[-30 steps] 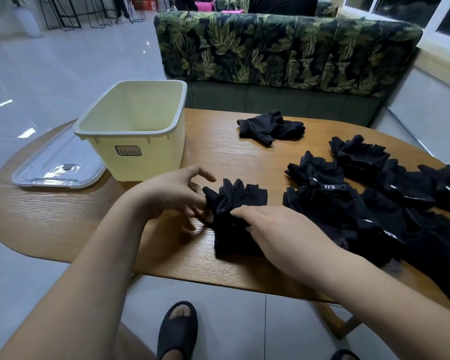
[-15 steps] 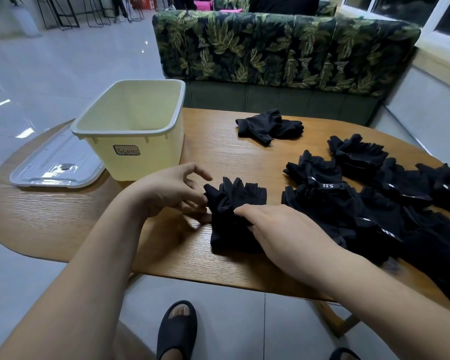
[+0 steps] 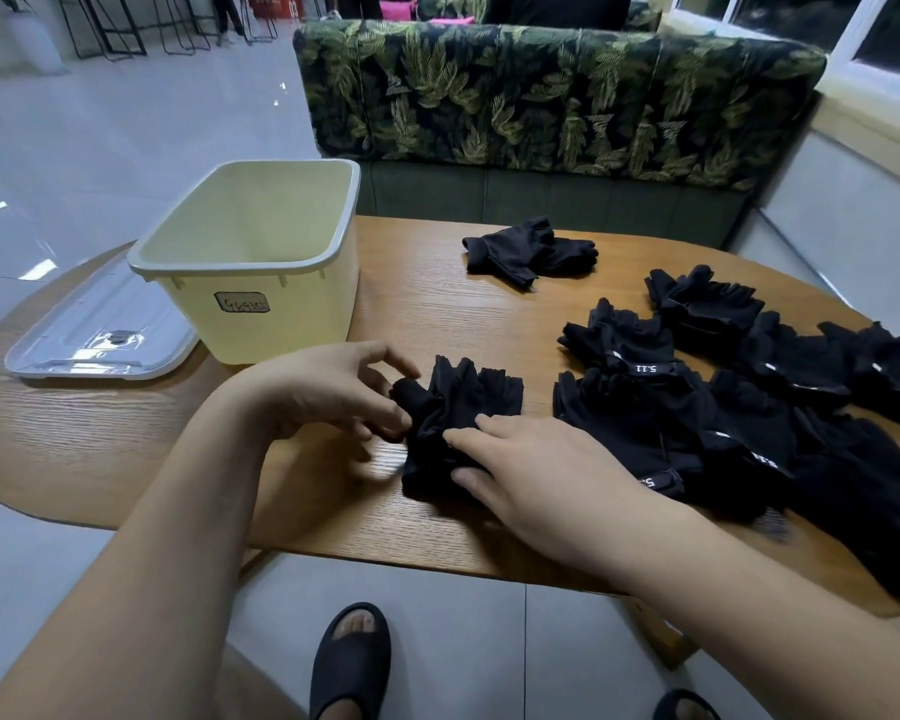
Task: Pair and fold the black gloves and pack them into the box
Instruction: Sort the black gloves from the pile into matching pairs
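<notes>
A stacked pair of black fingerless gloves point(image 3: 463, 407) lies on the wooden table point(image 3: 437, 314) in front of me. My left hand point(image 3: 328, 392) pinches the pair's left edge with thumb and fingers. My right hand point(image 3: 531, 475) lies flat on the lower part of the pair, fingers straight, pressing it down. The pale yellow box point(image 3: 261, 262) stands open at the left of the table, with nothing visible inside. A heap of several more black gloves point(image 3: 749, 407) covers the right side. One folded pair point(image 3: 528, 252) lies apart near the table's far edge.
The box's clear lid point(image 3: 100, 335) lies flat at the table's left end. A leaf-patterned sofa point(image 3: 541, 96) runs behind the table. Under the near edge are tiled floor and my feet in black slippers point(image 3: 352, 657).
My left hand has gathered the left edge of the pair a little toward the middle, bunching the fabric. My right hand stays pressed on the pair.
</notes>
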Demonstrator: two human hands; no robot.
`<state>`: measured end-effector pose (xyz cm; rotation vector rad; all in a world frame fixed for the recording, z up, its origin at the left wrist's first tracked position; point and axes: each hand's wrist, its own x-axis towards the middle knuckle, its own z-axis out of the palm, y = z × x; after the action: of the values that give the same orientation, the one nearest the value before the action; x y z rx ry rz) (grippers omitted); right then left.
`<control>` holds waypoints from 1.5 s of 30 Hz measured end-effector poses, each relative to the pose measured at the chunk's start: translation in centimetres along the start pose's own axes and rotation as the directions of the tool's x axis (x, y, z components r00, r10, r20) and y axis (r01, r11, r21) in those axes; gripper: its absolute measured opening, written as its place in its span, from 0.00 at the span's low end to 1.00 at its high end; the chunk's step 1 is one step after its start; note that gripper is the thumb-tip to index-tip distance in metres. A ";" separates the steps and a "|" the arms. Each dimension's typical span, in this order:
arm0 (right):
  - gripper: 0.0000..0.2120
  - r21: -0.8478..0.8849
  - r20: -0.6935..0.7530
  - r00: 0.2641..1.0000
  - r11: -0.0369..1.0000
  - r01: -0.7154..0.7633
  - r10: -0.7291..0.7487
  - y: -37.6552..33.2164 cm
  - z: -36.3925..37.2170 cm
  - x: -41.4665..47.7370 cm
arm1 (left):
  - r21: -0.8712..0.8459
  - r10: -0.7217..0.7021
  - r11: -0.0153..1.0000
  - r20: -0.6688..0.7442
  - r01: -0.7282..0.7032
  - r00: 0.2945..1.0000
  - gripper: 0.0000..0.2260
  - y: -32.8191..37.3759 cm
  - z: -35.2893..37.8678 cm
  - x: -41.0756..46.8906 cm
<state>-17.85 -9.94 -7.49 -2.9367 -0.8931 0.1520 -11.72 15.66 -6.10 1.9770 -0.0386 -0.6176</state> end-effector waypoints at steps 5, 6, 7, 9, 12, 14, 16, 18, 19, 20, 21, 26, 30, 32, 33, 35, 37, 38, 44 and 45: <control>0.32 -0.026 0.119 0.993 1.000 -0.012 0.015 -0.5 -0.2 0.0 | 0.072 0.007 0.997 -0.076 -0.001 0.997 0.20 0.6 1.6 0.4; 0.35 -0.034 0.146 0.989 0.999 -0.002 0.007 -0.6 -0.3 -0.1 | 0.104 0.016 0.995 -0.128 -0.002 0.992 0.18 0.4 1.9 0.8; 0.36 -0.034 0.164 0.986 0.999 0.000 0.006 -0.6 -0.3 -0.1 | 0.132 0.027 0.991 -0.173 -0.004 0.985 0.15 0.2 2.2 1.2; 0.37 -0.010 0.168 0.986 1.000 -0.008 0.010 -0.4 -0.6 0.0 | 0.188 0.045 0.982 -0.228 -0.001 0.973 0.13 -0.1 2.5 1.8; 0.29 0.029 0.158 0.987 1.000 -0.012 0.007 0.4 -1.5 0.4 | 0.312 0.064 0.949 -0.298 0.034 0.952 0.12 0.1 2.8 2.0; 0.27 0.016 0.184 0.983 1.000 0.020 -0.023 1.1 -2.2 0.7 | 0.412 0.145 0.911 -0.369 0.022 0.918 0.13 0.5 2.9 1.9; 0.26 -0.023 0.200 0.979 0.999 0.041 -0.036 1.7 -2.6 1.1 | 0.522 0.297 0.851 -0.395 -0.054 0.869 0.14 0.8 2.9 1.6; 0.26 -0.038 0.209 0.978 0.999 0.020 -0.012 2.2 -2.7 1.6 | 0.575 0.401 0.803 -0.327 -0.157 0.855 0.12 1.4 2.8 1.1; 0.28 -0.038 0.223 0.975 0.999 0.010 -0.001 2.4 -2.7 1.9 | 0.576 0.407 0.795 -0.272 -0.192 0.872 0.11 1.7 2.8 0.7; 0.30 -0.042 0.233 0.972 0.999 0.006 0.004 2.5 -2.7 2.1 | 0.568 0.386 0.797 -0.214 -0.208 0.897 0.11 2.0 2.8 0.3; 0.32 -0.050 0.237 0.971 0.999 0.008 0.004 2.6 -2.7 2.3 | 0.562 0.346 0.802 -0.158 -0.204 0.925 0.11 2.2 2.8 0.0; 0.36 -0.066 0.218 0.976 0.997 0.034 -0.019 2.8 -3.3 3.8 | 0.601 0.176 0.791 -0.047 -0.113 0.983 0.19 2.0 2.3 -0.3; 0.40 -0.043 0.279 0.960 0.998 0.052 -0.038 3.4 -4.0 4.9 | 0.601 0.137 0.796 -0.056 -0.077 0.989 0.21 1.9 2.3 -0.1; 0.37 0.011 0.301 0.951 0.998 0.065 -0.065 3.8 -5.3 5.5 | 0.596 0.130 0.800 -0.066 -0.066 0.989 0.22 1.8 2.4 0.0; 0.34 0.056 0.312 0.948 0.997 0.051 -0.066 4.2 -5.9 6.1 | 0.597 0.129 0.800 -0.070 -0.061 0.989 0.22 1.8 2.4 0.0; 0.28 0.148 0.270 0.962 0.989 0.008 -0.048 5.3 -7.1 7.8 | 0.597 0.128 0.800 -0.070 -0.061 0.989 0.22 1.9 2.2 0.0; 0.24 0.205 0.125 0.992 0.978 -0.026 0.000 6.9 -7.6 10.1 | 0.565 0.147 0.821 -0.068 -0.084 0.987 0.20 2.0 1.9 0.0; 0.19 0.232 0.058 0.998 0.972 -0.047 0.034 7.6 -7.7 11.3 | 0.541 0.166 0.835 -0.075 -0.100 0.983 0.19 2.0 1.7 0.0; 0.10 0.205 -0.164 0.961 0.961 -0.188 0.223 11.1 -6.3 17.9 | 0.488 0.338 0.856 -0.281 -0.170 0.898 0.07 2.2 1.1 1.1; 0.10 0.186 -0.186 0.950 0.959 -0.216 0.250 11.5 -5.9 19.0 | 0.467 0.356 0.865 -0.319 -0.181 0.879 0.05 2.3 1.1 1.3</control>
<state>4.93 -9.10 -4.09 -2.8273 -0.4787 -0.0677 -10.52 13.22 -5.10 2.4315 -0.2203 -0.0031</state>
